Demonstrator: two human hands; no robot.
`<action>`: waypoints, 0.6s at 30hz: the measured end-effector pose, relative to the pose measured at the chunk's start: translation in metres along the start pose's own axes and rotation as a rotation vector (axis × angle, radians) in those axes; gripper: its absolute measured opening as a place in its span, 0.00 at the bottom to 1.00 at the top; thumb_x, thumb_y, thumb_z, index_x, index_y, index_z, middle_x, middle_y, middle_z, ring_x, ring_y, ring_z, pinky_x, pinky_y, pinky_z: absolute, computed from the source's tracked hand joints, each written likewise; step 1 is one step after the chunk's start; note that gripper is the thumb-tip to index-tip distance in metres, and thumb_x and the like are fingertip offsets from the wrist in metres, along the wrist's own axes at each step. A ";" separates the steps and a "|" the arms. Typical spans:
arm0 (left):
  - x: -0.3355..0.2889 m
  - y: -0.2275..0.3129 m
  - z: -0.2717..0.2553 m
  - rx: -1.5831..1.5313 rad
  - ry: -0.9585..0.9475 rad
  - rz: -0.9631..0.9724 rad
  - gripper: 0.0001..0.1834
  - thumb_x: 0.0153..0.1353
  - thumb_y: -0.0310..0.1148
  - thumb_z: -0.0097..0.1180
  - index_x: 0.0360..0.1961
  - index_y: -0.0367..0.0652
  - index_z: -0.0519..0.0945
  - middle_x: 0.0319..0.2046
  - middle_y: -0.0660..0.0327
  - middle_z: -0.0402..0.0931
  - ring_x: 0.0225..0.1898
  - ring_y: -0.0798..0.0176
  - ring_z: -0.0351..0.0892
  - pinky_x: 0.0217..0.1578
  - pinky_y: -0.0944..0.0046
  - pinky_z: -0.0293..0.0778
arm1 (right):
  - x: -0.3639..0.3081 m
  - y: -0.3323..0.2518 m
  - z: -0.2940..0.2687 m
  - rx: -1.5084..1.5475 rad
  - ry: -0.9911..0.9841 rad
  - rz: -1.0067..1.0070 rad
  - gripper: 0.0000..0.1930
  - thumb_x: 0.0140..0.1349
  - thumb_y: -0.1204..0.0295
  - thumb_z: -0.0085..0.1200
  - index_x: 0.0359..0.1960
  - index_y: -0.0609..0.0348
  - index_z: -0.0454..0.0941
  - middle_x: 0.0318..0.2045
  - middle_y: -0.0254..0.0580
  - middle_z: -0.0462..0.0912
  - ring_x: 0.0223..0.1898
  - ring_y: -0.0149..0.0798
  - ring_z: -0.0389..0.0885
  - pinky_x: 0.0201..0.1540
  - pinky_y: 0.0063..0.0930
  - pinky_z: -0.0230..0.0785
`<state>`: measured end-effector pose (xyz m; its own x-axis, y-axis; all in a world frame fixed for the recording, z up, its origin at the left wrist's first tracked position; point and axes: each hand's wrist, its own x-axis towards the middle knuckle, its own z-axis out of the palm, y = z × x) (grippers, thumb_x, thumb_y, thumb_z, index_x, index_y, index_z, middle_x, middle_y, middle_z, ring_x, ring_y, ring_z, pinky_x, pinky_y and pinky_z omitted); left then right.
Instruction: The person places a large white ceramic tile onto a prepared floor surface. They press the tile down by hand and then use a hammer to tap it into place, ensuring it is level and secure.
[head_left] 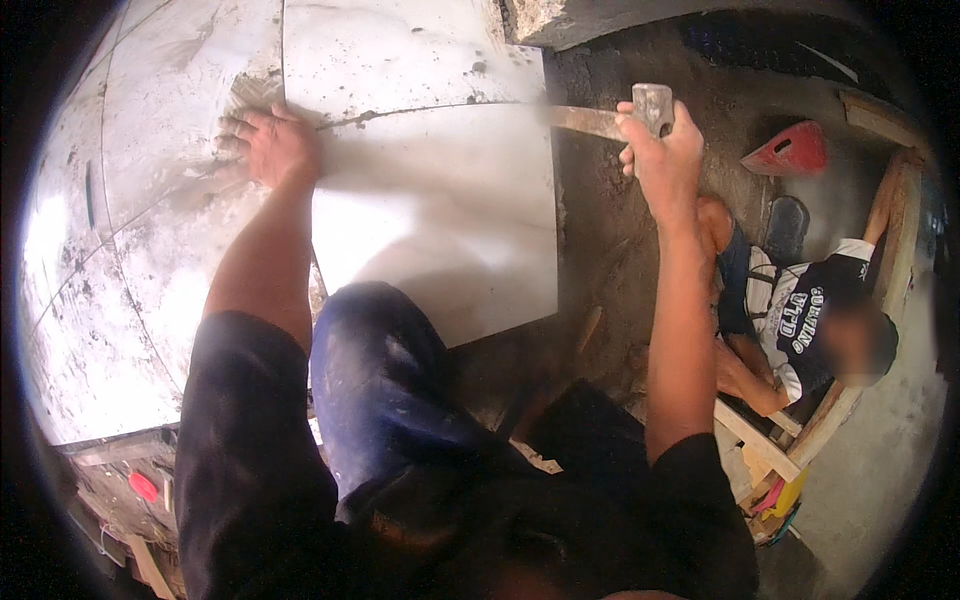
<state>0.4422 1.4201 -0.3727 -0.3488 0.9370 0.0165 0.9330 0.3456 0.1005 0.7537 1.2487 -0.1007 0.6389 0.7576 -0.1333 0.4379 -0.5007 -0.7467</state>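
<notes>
My left hand point(272, 147) lies flat with spread fingers on the dusty white floor tiles point(180, 100), close to a joint line. My right hand point(662, 160) is closed round the head of a hammer point(590, 122). The hammer's handle points left, and its blurred end is over or against the edge of a large glossy white tile point(450, 220); whether it touches cannot be told. That tile borders the dark bare ground on my right. My knee in blue trousers point(375, 350) is at its near edge.
On the right a person point(800, 310) sits low beside a wooden frame point(890, 250). A red scoop-like piece point(788, 150) lies on the brown ground point(600, 230). A concrete block point(580, 22) juts in at the top. Wood scraps and a red object point(143, 487) lie lower left.
</notes>
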 end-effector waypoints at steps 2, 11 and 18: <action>-0.002 0.002 -0.006 -0.030 -0.023 0.001 0.39 0.75 0.55 0.31 0.78 0.40 0.49 0.80 0.48 0.39 0.80 0.40 0.35 0.73 0.28 0.31 | 0.006 0.003 -0.004 0.006 -0.004 -0.018 0.13 0.58 0.69 0.64 0.40 0.63 0.78 0.29 0.39 0.83 0.20 0.27 0.79 0.21 0.24 0.72; 0.000 -0.008 0.002 -0.235 0.075 0.039 0.39 0.75 0.56 0.31 0.77 0.38 0.53 0.79 0.47 0.42 0.79 0.39 0.36 0.72 0.24 0.32 | 0.014 0.028 -0.016 -0.035 -0.036 -0.081 0.15 0.60 0.67 0.64 0.44 0.63 0.78 0.37 0.39 0.86 0.22 0.25 0.77 0.22 0.21 0.72; 0.005 -0.011 0.010 -0.265 0.159 0.196 0.43 0.75 0.61 0.30 0.76 0.35 0.53 0.78 0.43 0.43 0.79 0.41 0.40 0.73 0.30 0.35 | 0.025 0.018 -0.033 -0.071 -0.012 -0.146 0.13 0.59 0.69 0.61 0.39 0.65 0.76 0.28 0.40 0.82 0.21 0.30 0.77 0.22 0.26 0.71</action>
<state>0.4309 1.4215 -0.3832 -0.1941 0.9576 0.2131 0.9354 0.1151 0.3344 0.7988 1.2450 -0.0960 0.5574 0.8295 -0.0351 0.5692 -0.4126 -0.7112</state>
